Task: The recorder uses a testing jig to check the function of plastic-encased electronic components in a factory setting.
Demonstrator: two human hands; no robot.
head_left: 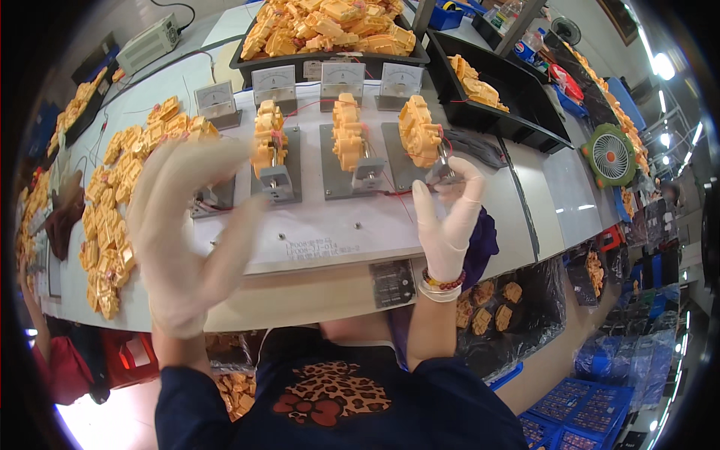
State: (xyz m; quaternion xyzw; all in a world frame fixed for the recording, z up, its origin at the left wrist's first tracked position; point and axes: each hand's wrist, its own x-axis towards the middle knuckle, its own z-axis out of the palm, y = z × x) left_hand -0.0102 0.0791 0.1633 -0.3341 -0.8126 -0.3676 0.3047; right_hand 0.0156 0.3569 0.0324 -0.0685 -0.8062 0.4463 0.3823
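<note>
The left hand (pixel 171 255) is raised above the desk (pixel 540 202), its fingers arched upward and blurred; they are spread well away from the thumb, and nothing is seen held. The right hand (pixel 450 231) is reached forward from a bent arm, palm inward. Its thumb and bent fingers are parted around the clamp (pixel 435 177) of the right-hand stand; whether that clamp is pinched cannot be told.

In that stand, just beyond the right fingertips, an orange part (pixel 418 133) is held upright, its long axis slanted from far left to near right. Two more parts (pixel 346 133) are mounted to its left, their long axes pointed away from the body. Behind the stands, four meters (pixel 343 78) are lined up. Loose parts are heaped at left (pixel 112 206) and in the far tray (pixel 244 69).
</note>
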